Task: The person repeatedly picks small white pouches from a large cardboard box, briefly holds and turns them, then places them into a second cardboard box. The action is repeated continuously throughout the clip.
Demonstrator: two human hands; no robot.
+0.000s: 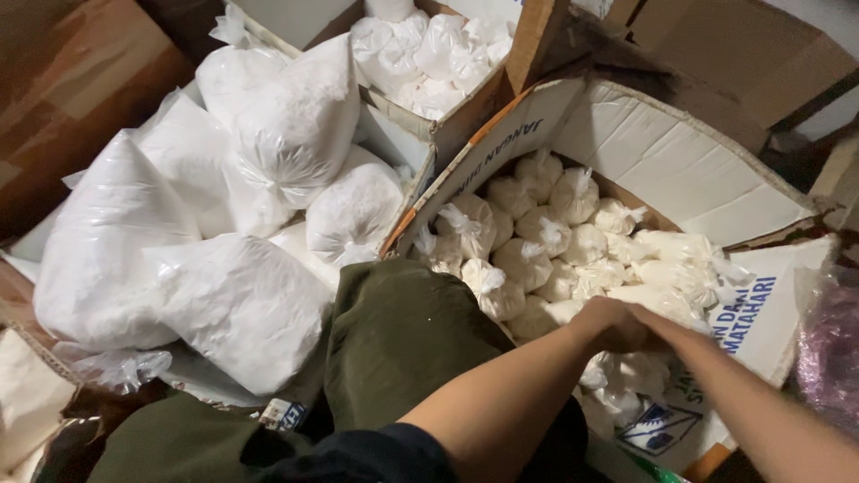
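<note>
Hands: left hand (616,324) and right hand (658,333) are meeting over the near box (761,313); finger spread cannot be told.
Small bags (528,259): knotted, white, are filling that box.
Big bags (242,304): are piling left.
Far box (465,125): is holding more.

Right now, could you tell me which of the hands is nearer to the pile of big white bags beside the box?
The left hand. Both hands meet over the box of small tied bags, the right hand just beyond it, farther from the big white bags.
</note>
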